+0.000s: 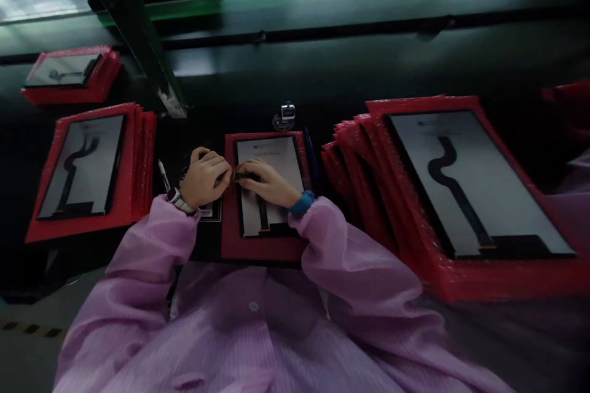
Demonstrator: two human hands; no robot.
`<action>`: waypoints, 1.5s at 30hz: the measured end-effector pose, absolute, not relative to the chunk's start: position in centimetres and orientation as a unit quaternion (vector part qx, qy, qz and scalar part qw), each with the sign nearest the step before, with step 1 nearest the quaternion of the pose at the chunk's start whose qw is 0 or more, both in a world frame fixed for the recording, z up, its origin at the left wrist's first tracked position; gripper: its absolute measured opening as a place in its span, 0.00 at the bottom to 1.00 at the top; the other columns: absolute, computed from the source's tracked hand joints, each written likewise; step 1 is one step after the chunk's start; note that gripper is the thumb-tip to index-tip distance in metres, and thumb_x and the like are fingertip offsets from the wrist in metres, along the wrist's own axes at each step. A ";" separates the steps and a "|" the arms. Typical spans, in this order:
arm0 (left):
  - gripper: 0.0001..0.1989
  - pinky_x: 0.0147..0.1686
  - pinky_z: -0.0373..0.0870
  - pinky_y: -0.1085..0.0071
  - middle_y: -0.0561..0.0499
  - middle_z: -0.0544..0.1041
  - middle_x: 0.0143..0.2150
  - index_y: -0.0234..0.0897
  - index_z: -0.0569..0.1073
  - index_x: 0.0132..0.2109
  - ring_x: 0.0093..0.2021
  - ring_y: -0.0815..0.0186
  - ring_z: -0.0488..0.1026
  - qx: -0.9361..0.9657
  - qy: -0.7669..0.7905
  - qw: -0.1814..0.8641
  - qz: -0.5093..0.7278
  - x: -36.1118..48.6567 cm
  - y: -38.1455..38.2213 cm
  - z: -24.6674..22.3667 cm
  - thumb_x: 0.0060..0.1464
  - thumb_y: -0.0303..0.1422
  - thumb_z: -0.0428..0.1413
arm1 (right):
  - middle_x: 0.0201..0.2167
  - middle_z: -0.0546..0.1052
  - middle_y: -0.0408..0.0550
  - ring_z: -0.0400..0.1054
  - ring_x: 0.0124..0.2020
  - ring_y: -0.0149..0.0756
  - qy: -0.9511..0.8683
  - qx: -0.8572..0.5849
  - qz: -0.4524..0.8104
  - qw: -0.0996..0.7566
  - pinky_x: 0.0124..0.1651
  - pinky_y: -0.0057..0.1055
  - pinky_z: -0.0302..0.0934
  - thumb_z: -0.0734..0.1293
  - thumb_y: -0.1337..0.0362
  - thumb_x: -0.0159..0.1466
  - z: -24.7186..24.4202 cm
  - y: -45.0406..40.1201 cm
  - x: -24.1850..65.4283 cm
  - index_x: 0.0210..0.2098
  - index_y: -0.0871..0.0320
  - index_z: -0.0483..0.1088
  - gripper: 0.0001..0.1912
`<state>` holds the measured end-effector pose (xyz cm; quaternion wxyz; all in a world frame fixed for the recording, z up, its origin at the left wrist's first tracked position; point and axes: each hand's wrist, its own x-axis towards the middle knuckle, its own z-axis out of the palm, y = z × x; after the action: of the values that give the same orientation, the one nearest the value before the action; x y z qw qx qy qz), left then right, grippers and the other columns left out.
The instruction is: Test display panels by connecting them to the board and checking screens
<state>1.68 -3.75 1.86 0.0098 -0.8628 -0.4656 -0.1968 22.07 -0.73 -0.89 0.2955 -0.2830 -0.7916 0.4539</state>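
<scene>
Left hand (205, 179) and right hand (267, 183) meet over a glossy glass display panel (271, 156) lying on a red bubble-textured sleeve (262, 250) — right fingers (251, 167) pinching a thin black flex cable (240, 176), left fingers (216, 159) curled tight, their grip hidden — as more red-sleeved panels (461, 178) stack alongside on the dark surface (198, 126).

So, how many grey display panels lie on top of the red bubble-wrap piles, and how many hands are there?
Grey rectangular display panels: 4
Bare hands, left hand and right hand: 2
Total: 6
</scene>
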 end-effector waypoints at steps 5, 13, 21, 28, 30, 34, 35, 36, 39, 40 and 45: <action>0.12 0.52 0.61 0.54 0.49 0.80 0.33 0.38 0.72 0.32 0.38 0.60 0.74 -0.862 -0.468 -0.041 -0.191 2.3 -4.2 2.0 0.62 0.31 0.46 | 0.36 0.75 0.47 0.67 0.41 0.39 -0.790 -0.293 0.450 0.298 0.54 0.39 0.57 0.60 0.66 0.62 -1.0 -0.9 21.9 0.32 0.56 0.68 0.06; 0.13 0.52 0.61 0.55 0.48 0.79 0.33 0.38 0.72 0.34 0.39 0.59 0.73 -0.868 -0.450 -0.043 -0.203 2.8 -4.3 1.3 0.63 0.32 0.46 | 0.36 0.76 0.48 0.68 0.41 0.39 -0.797 -0.308 0.425 0.299 0.52 0.39 0.58 0.61 0.66 0.62 -1.5 -1.1 21.9 0.31 0.56 0.69 0.06; 0.13 0.52 0.61 0.54 0.47 0.79 0.34 0.38 0.74 0.34 0.40 0.59 0.73 -0.867 -0.456 -0.047 -0.194 2.8 -4.4 1.3 0.62 0.31 0.46 | 0.36 0.77 0.48 0.67 0.40 0.38 -0.813 -0.299 0.407 0.289 0.50 0.39 0.60 0.62 0.63 0.67 -1.5 -0.9 22.3 0.32 0.55 0.70 0.08; 0.13 0.53 0.62 0.53 0.49 0.79 0.32 0.38 0.73 0.33 0.40 0.59 0.73 -0.859 -0.457 -0.029 -0.227 2.7 -4.4 1.2 0.63 0.32 0.47 | 0.37 0.77 0.48 0.69 0.41 0.38 -0.805 -0.285 0.438 0.282 0.51 0.38 0.60 0.62 0.58 0.70 -1.2 -0.7 22.7 0.35 0.56 0.72 0.12; 0.12 0.52 0.63 0.53 0.49 0.78 0.32 0.38 0.72 0.33 0.40 0.59 0.73 -0.830 -0.490 -0.010 -0.267 2.4 -4.3 1.2 0.63 0.32 0.47 | 0.37 0.77 0.48 0.70 0.41 0.38 -0.781 -0.296 0.476 0.277 0.49 0.37 0.62 0.60 0.54 0.71 -1.1 -0.4 23.2 0.35 0.56 0.72 0.15; 0.15 0.53 0.65 0.53 0.46 0.79 0.45 0.38 0.73 0.45 0.49 0.57 0.74 -0.693 -0.595 0.063 -0.402 1.4 -3.9 0.8 0.70 0.38 0.44 | 0.38 0.77 0.50 0.71 0.41 0.38 -0.705 -0.351 0.514 0.339 0.49 0.37 0.65 0.55 0.51 0.73 -1.5 1.3 24.9 0.37 0.56 0.72 0.21; 0.18 0.56 0.65 0.52 0.44 0.77 0.51 0.37 0.72 0.52 0.54 0.56 0.72 -0.659 -0.609 0.086 -0.433 1.2 -3.9 0.7 0.71 0.42 0.42 | 0.38 0.77 0.50 0.71 0.43 0.39 -0.700 -0.381 0.476 0.371 0.50 0.38 0.64 0.55 0.52 0.73 -1.8 1.9 25.5 0.38 0.56 0.72 0.20; 0.22 0.59 0.63 0.51 0.42 0.74 0.57 0.36 0.68 0.58 0.58 0.56 0.69 -0.632 -0.618 0.106 -0.457 1.0 -3.9 0.6 0.72 0.46 0.41 | 0.39 0.76 0.51 0.70 0.44 0.40 -0.701 -0.419 0.419 0.397 0.53 0.40 0.64 0.57 0.54 0.72 -2.2 2.5 26.0 0.38 0.57 0.72 0.18; 0.30 0.65 0.58 0.49 0.39 0.64 0.66 0.33 0.57 0.67 0.67 0.55 0.60 -0.599 -0.624 0.136 -0.484 1.0 -4.2 0.6 0.71 0.51 0.39 | 0.41 0.76 0.53 0.66 0.48 0.44 -0.695 -0.539 0.242 0.410 0.58 0.44 0.60 0.60 0.63 0.68 -3.2 4.3 27.2 0.39 0.58 0.73 0.11; 0.31 0.66 0.56 0.48 0.40 0.61 0.68 0.33 0.56 0.68 0.69 0.54 0.57 -0.605 -0.617 0.141 -0.482 1.2 -4.4 0.8 0.71 0.52 0.40 | 0.43 0.75 0.55 0.65 0.50 0.45 -0.688 -0.569 0.208 0.399 0.60 0.45 0.59 0.60 0.65 0.67 -3.4 4.7 27.4 0.40 0.59 0.74 0.10; 0.21 0.61 0.66 0.50 0.43 0.71 0.59 0.38 0.66 0.63 0.60 0.54 0.68 -0.778 -0.475 0.071 -0.405 2.6 -5.2 1.2 0.69 0.41 0.49 | 0.53 0.72 0.60 0.60 0.56 0.48 -0.686 -0.630 0.164 0.324 0.66 0.45 0.54 0.60 0.69 0.68 -3.2 5.5 27.2 0.54 0.65 0.73 0.18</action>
<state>2.61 -5.20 1.21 0.0709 -0.7775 -0.4755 -0.4054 27.19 5.51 -3.24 0.3240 -0.6304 -0.6860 0.1644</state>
